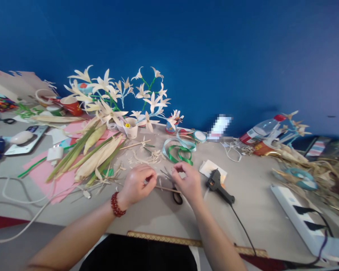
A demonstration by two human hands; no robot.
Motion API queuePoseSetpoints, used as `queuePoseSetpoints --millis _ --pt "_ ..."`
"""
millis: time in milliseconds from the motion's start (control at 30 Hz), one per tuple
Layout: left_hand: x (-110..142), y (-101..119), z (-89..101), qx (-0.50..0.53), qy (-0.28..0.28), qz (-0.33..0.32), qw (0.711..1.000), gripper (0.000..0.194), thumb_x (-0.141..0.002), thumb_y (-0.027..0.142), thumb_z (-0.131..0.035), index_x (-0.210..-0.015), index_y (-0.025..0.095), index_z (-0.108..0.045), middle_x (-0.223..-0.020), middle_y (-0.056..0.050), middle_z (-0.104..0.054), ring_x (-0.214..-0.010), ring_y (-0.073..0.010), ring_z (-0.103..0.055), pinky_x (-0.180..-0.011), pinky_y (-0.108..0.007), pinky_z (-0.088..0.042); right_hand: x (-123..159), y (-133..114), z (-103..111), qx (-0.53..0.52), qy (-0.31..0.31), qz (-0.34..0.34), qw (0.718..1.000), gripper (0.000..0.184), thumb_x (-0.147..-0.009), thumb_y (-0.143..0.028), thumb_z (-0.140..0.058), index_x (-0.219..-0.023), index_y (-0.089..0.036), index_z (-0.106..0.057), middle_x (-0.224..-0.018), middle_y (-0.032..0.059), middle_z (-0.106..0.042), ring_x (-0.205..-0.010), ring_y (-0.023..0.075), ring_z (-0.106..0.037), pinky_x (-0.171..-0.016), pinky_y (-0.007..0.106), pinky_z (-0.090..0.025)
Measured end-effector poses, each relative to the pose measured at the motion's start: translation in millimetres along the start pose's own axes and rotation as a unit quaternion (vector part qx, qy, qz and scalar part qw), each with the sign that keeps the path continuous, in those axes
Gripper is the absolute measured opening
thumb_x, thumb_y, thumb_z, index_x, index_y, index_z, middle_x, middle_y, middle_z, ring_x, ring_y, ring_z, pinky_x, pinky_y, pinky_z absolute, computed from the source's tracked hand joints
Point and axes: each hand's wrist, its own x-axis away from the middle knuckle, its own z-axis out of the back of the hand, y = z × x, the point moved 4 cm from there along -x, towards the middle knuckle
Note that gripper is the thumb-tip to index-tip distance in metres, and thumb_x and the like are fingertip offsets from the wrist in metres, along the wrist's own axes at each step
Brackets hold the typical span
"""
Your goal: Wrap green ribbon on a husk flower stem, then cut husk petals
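Over the middle of the table, my left hand (137,183), with a red bead bracelet (118,205) at the wrist, has its thumb and fingers pinched together. Facing it, my right hand (190,183) is also closed in a pinch. Whatever either one holds is too small or hidden to make out. Between and below them lie scissors (177,196), their black handle toward me, and a thin brown stick (168,189). Pale husk scraps (148,156) are strewn just beyond my fingers. A black glue gun (219,187) rests right of my right hand, by a white pad (207,166).
Corn husks (101,158) lie on pink paper (38,175) at left. Husk flowers (152,101) stand in a paper cup (130,128) behind. Green ribbon (183,154) is looped beyond my right hand. A power strip (293,218), a bottle (260,130) and cables occupy the right.
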Motion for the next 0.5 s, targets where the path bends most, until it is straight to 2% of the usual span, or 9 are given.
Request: queuePoseSetpoints --millis 67,133,233,333,500 --pt "0.1 -0.3 -0.8 0.006 -0.004 0.001 1.0 0.02 -0.086 0.017 -0.048 -0.067 0.019 -0.053 -0.064 -0.001 -0.056 -0.065 -0.0158 -0.052 -0.067 -0.03 -0.041 0.4 -4.6 -1.2 -0.019 -0.016 0.009 1.0 0.006 -0.082 -0.017 -0.055 -0.083 -0.02 -0.06 -0.078 0.0029 -0.066 -0.071 0.0178 -0.063 -0.068 0.028 -0.048" --pt "0.1 0.1 -2.0 0.01 -0.01 -0.003 1.0 0.019 -0.086 0.017 -0.048 -0.068 0.019 -0.053 -0.065 -0.002 -0.058 -0.066 -0.0161 -0.053 -0.068 -0.03 -0.041 1.9 -13.0 -8.9 -0.032 -0.057 0.023 0.998 0.007 -0.082 -0.018 -0.057 -0.087 -0.02 -0.061 -0.081 0.0034 -0.067 -0.072 0.0175 -0.063 -0.069 0.028 -0.048" --pt "0.0 0.8 -2.2 0.008 -0.007 -0.002 1.0 0.02 -0.086 0.018 -0.047 -0.067 0.019 -0.053 -0.065 -0.002 -0.058 -0.066 -0.0164 -0.053 -0.068 -0.03 -0.041 3.8 -19.9 -19.5 -0.023 -0.086 0.029 0.996 0.005 -0.081 -0.018 -0.058 -0.079 -0.02 -0.062 -0.072 0.0013 -0.065 -0.067 0.0167 -0.062 -0.065 0.027 -0.047" --pt "-0.4 1.4 -1.6 0.006 -0.008 -0.003 1.0 0.02 -0.086 0.018 -0.047 -0.068 0.02 -0.054 -0.065 -0.002 -0.058 -0.066 -0.0166 -0.053 -0.067 -0.03 -0.041 2.9 -11.8 -18.7 -0.017 -0.074 0.019 0.997 0.007 -0.08 -0.016 -0.058 -0.077 -0.02 -0.062 -0.07 0.0007 -0.065 -0.066 0.0165 -0.062 -0.064 0.026 -0.047" --pt "-0.4 -1.9 0.4 0.01 0.009 0.011 1.0 0.02 -0.087 0.018 -0.047 -0.067 0.02 -0.051 -0.062 0.0 -0.053 -0.063 -0.0153 -0.05 -0.064 -0.029 -0.04 -1.6 4.3 -2.3 -0.01 -0.03 -0.005 0.999 0.007 -0.082 -0.016 -0.056 -0.079 -0.02 -0.062 -0.074 0.0022 -0.067 -0.067 0.0175 -0.063 -0.066 0.028 -0.048"
